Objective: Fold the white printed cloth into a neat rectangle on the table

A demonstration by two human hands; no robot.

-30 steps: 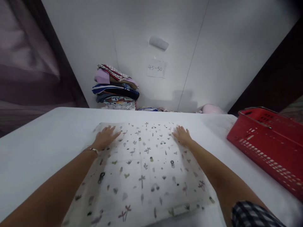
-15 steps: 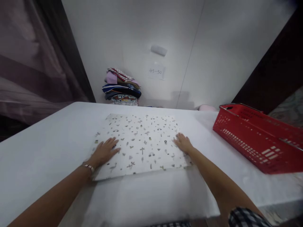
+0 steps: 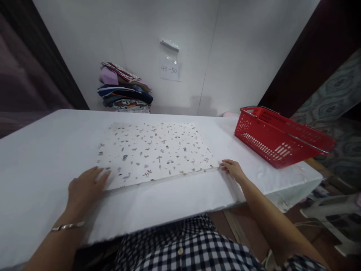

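A white cloth (image 3: 158,150) printed with small palm trees, birds and rainbows lies flat as a rectangle on the white table. At its front left corner is my left hand (image 3: 86,188), slightly blurred, with thumb and fingers apart over the cloth's left edge. My right hand (image 3: 232,169) is at the front right corner, its fingertips closed together on the cloth's edge. The cloth's front edge runs between the two hands, a little back from the table edge.
A red plastic basket (image 3: 270,139) with metal handles stands on the table (image 3: 169,199) at the right. Folded clothes (image 3: 125,88) are stacked by the back wall, near a "45-50" paper sign (image 3: 170,70). A white plastic stool (image 3: 332,214) is at the lower right.
Both hands have moved from lying flat on the cloth to its front corners. My right fingers have closed on the edge. The view has shifted, showing more of the table's front and the checked clothing.
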